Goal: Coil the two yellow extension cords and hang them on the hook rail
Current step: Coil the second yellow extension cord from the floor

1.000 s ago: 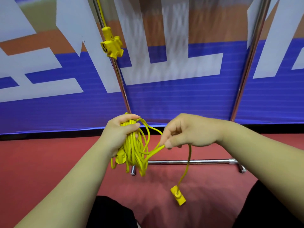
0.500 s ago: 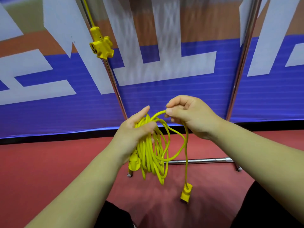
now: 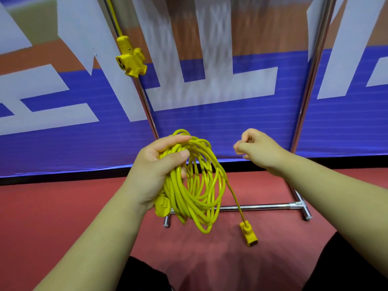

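red floor [image 3: 42, 217]; left hand [image 3: 154, 164] grips coiled yellow cord [image 3: 178, 198]; right hand [image 3: 257, 148] curled empty, just beside.

Yellow cord coil [image 3: 195, 185], yellow hanging socket [image 3: 131, 61], blue-and-white banner [image 3: 210, 122], red floor [image 3: 52, 206]

The left grip [image 3: 154, 171] wraps fingers and thumb round the coiled cord [image 3: 180, 196]. The right grip [image 3: 257, 149] hovers apart from it, fingers curled into a loose fist.
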`<state>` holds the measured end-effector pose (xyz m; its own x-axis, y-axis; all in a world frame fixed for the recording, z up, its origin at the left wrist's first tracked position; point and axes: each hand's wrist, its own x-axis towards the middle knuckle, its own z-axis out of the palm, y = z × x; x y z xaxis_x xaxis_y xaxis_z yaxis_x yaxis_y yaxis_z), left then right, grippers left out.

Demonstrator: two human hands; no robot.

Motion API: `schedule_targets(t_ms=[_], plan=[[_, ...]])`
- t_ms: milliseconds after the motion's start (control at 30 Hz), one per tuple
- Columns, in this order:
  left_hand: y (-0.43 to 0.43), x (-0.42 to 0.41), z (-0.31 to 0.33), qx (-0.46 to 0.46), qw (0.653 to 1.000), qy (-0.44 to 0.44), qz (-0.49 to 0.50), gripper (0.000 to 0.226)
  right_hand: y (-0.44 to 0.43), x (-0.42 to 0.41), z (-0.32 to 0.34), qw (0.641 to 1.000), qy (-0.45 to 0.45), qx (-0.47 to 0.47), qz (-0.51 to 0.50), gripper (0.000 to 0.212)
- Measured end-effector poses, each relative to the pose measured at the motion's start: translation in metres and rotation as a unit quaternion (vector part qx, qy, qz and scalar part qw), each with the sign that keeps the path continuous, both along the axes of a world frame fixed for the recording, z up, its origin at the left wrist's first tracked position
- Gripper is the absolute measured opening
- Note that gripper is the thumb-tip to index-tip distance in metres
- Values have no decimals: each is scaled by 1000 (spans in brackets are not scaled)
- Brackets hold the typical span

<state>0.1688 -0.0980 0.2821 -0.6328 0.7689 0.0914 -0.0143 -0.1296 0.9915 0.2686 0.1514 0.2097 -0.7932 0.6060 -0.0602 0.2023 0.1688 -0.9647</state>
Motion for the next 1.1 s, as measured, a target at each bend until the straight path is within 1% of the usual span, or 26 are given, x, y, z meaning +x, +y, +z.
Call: schedule_targets(t_ms=[67, 133, 200, 300, 367, 467, 533, 567, 667, 767, 867, 967, 1033, 1100], plan=[[-6, -4, 4, 7, 1000, 1, 11, 28, 2, 1, -15, 998, -49, -21, 43, 30], [-13, -8, 8, 16, 1000, 3, 18, 27, -6, 1, -30, 991, -85, -35, 102, 28], [-19, -12, 12, 23, 999, 6, 24, 27, -16, 0, -51, 979, -124, -39, 158, 36], [-27, -16, 15, 38, 999, 3, 25, 28, -34, -3, -75, 964, -147, -35, 217, 37], [-32, -17, 18, 50, 998, -4, 21, 29, -41, -8, -83, 960, -154, -29, 231, 33], [-40, -17, 21, 69, 997, -19, 21, 29, -51, -15, -87, 960, -158, -2, 232, 19], [-46, -17, 24, 85, 996, -34, 23, 30, -57, -19, -93, 946, -181, 33, 265, 36], [-49, -17, 26, 94, 994, -41, 24, 30, -61, -20, -95, 941, -195, 39, 275, 41], [-61, -23, 28, 117, 992, -47, 29, 32, -72, -22, -97, 942, -202, 53, 263, 37], [-75, -32, 28, 131, 989, -51, 38, 31, -78, -25, -90, 954, -178, 73, 230, 26], [-88, -41, 26, 141, 987, -51, 49, 33, -77, -28, -79, 973, -125, 45, 187, 31], [-97, -48, 25, 121, 989, -43, 69, 36, -75, -28, -57, 987, -62, -42, 144, 22], [-96, -48, 21, 98, 992, -36, 77, 38, -76, -29, -37, 986, -18, -111, 120, 15], [-90, -47, 14, 67, 994, -23, 80, 39, -78, -28, -16, 981, 30, -169, 94, 15]])
